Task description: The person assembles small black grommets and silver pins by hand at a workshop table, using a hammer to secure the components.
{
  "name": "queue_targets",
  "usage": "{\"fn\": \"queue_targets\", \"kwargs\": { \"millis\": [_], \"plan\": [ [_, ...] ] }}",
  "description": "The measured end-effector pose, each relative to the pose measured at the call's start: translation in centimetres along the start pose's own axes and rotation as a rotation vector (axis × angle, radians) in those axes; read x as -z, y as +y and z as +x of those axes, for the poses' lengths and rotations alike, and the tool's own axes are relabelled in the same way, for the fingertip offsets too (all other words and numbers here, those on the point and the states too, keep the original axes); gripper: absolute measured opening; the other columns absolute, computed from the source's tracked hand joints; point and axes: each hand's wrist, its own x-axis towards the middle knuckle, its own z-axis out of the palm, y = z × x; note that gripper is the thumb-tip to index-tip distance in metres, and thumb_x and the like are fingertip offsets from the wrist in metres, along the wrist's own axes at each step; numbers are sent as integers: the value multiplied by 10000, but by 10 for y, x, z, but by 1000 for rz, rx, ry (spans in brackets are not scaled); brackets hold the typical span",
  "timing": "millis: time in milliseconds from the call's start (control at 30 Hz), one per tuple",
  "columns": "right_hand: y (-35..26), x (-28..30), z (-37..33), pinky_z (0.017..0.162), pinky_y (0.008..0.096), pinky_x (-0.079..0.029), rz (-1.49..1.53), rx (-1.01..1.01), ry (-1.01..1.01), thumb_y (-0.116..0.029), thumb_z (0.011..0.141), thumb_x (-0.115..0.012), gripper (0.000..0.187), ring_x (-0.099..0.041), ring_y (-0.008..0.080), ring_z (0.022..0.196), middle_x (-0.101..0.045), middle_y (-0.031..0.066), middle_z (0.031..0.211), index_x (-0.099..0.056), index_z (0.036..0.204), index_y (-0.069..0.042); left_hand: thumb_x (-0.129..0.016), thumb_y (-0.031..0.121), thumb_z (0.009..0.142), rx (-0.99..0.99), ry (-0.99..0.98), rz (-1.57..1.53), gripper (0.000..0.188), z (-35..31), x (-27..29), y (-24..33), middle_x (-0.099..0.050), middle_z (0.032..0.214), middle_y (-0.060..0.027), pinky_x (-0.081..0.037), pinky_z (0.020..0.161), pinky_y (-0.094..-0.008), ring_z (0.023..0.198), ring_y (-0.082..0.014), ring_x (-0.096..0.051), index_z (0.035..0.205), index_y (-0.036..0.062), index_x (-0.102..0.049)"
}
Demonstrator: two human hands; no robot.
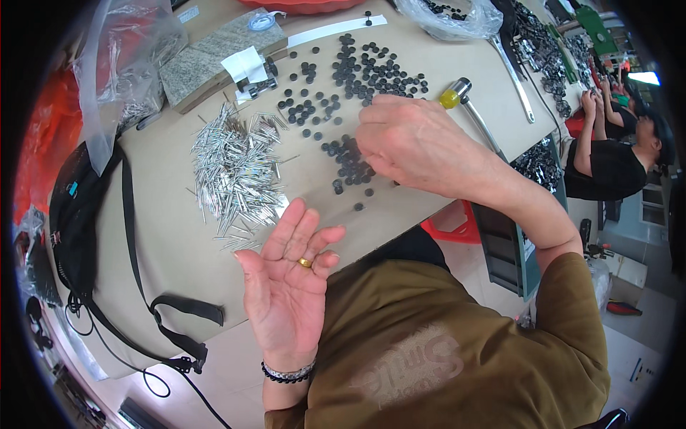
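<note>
My left hand [289,286] is turned palm up at the table's front edge, fingers apart and slightly curled. Nothing shows on its palm. Just beyond it lies a heap of thin silver metal pins [239,168], jumbled in many directions. My right hand [407,139] hovers over or touches the small round black discs [350,161], its fingers curled inward. Its fingertips are hidden, so what they pinch, if anything, cannot be seen. More loose black discs [350,71] spread across the table beyond that hand.
A hammer with a yellow face [450,98] and a wrench [513,79] lie at the right. Far left are a stone block [207,61], plastic bag [118,71] and black strapped bag [86,222]. A green crate [504,250] stands by my right arm; other people [607,157] sit beyond.
</note>
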Motion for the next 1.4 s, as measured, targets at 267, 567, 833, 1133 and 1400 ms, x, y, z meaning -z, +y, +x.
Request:
{"fn": "queue_targets", "kwargs": {
  "millis": [267, 567, 833, 1133, 1400],
  "plan": [
    [-7, -2, -1, 661, 391, -545, -20, 115, 3, -62, 745, -694, 79, -632, 262, 877, -602, 75, 818, -628, 772, -28, -690, 94, 977, -452, 90, 877, 428, -6, 3, -5, -650, 1223, -95, -501, 837, -301, 969, -174, -613, 1359, -59, -573],
    [-10, -5, -11, 641, 351, -562, -80, 114, 49, -36, 720, -692, 75, -635, 231, 887, -635, 62, 830, -668, 788, -19, -756, -75, 768, -889, 10, 1770, 243, 20, -6, -14, -675, 902, -118, -476, 752, -376, 819, -289, -593, 987, 6, -686],
    [-9, -10, -13, 639, 363, -573, -68, 123, 79, -44, 753, -696, 68, -655, 246, 905, -633, 89, 827, -666, 796, 1, -756, -77, 765, -835, 10, 1850, 220, 37, -14, -17, -693, 903, -128, -482, 789, -416, 850, -316, -624, 959, 5, -692],
    [-6, -10, -12, 639, 337, -566, -73, 160, 49, -46, 751, -659, 92, -602, 235, 928, -598, 79, 885, -647, 831, -1, -757, -75, 768, -832, 59, 1858, 211, 40, -13, -18, -698, 899, -132, -495, 758, -399, 829, -302, -635, 958, -11, -690],
    [-7, -5, -31, 641, 375, -551, -45, 4, 232, -9, 736, -698, 177, -626, 264, 920, -626, 96, 933, -687, 913, -4, -777, -69, 743, -650, 74, 1827, 259, 45, -25, -9, -682, 864, -104, -478, 627, -344, 668, -200, -590, 985, -3, -712]
  ]
}}
